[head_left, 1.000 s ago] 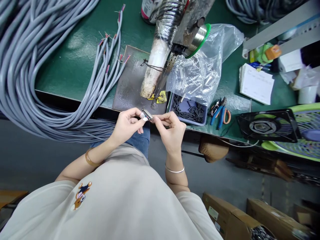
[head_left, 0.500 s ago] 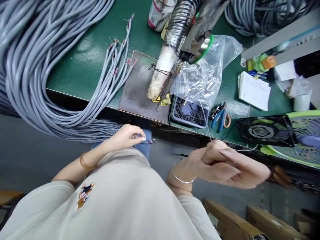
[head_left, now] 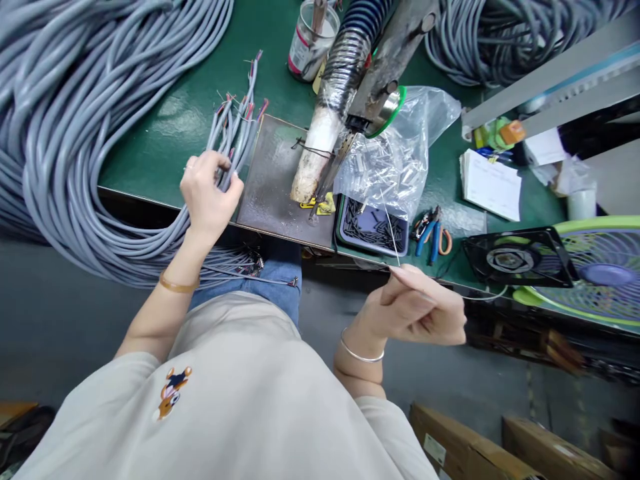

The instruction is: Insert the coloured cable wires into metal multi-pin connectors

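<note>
Left: smooth, satiny, long grey plastic-sheathed cables (head_left: 55,133). Far: glossy green tabletop (head_left: 173,120). Right: crinkled, shiny, clear plastic bag (head_left: 390,160). Near: matt off-white cloth shirt (head_left: 240,400).

Cables (head_left: 75,133): are lying left on the counter (head_left: 165,127), overhanging its near edge.
Plate (head_left: 273,180): is lying right of the cables.
Tray (head_left: 367,218): is sitting right of the plate.
Bag (head_left: 400,160): is overlapping the tray's far side.
Pliers (head_left: 435,243): are lying right of the tray.
Fan (head_left: 520,259): is resting right of the pliers.
Notepad (head_left: 493,183): is lying on the fan's far side.
</note>
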`<state>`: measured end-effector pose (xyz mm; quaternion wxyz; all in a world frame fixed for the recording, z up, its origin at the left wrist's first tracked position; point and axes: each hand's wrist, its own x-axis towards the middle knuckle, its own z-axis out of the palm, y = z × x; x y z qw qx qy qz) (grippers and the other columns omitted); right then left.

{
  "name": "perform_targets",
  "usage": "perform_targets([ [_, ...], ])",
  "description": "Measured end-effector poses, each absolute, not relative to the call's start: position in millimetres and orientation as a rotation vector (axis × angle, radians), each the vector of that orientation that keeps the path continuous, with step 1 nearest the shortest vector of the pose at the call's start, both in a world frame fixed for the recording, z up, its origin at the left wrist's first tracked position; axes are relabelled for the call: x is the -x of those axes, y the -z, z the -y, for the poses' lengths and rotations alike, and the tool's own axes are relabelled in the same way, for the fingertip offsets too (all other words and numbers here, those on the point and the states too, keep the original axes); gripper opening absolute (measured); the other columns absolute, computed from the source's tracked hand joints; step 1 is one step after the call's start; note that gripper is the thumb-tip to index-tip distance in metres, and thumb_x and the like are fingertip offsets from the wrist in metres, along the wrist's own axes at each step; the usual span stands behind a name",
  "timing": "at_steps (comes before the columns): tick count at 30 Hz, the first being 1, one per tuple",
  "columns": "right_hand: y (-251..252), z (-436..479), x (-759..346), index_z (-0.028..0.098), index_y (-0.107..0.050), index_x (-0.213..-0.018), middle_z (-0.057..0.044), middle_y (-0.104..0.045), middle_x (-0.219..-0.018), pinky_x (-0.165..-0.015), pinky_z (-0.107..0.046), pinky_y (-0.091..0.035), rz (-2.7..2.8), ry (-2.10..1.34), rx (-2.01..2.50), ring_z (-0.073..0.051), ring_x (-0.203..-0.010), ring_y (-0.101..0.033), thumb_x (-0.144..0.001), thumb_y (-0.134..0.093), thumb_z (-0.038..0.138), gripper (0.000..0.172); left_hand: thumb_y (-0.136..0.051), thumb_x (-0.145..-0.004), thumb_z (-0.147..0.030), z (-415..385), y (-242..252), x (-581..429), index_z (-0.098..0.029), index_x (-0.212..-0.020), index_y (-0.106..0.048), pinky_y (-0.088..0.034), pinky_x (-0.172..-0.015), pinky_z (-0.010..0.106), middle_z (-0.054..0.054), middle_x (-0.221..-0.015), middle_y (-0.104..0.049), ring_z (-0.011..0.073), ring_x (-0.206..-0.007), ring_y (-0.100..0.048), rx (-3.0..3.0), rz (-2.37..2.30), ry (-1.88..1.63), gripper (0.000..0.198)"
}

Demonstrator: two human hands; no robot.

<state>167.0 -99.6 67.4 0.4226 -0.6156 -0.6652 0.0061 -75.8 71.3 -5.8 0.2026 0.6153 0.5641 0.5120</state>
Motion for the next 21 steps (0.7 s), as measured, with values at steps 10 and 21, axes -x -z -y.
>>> perform_targets([
  [10,-56,82,-154,0.032,-0.079,-0.09,0.001,-0.07,-0.061,-0.046,-0.032,-0.051,1.272,0.249,1.277,-0.019,-0.05,-0.069,-0.096,-0.06,0.038,0.02,-0.07,-0.078,-0.021,-35,-3,67,-0.024,-0.087,-0.052,-0.044,-0.046,0.018,-0.004,-0.072,-0.065,0.0074,-0.049,-0.058,-0.993,-1.166,-1.58,0.02],
  [21,-49,84,-158,0.032,-0.078,-0.09,0.004,-0.068,-0.062,-0.05,-0.029,-0.049,1.278,0.09,1.375,-0.016,-0.053,-0.067,-0.096,-0.059,0.031,0.02,-0.089,-0.067,-0.037,-1,-45,63,-0.02,-0.09,-0.065,-0.04,-0.038,0.018,-0.001,-0.064,-0.068,0.0082,-0.043,-0.055,-1.141,-0.77,-1.064,0.038],
])
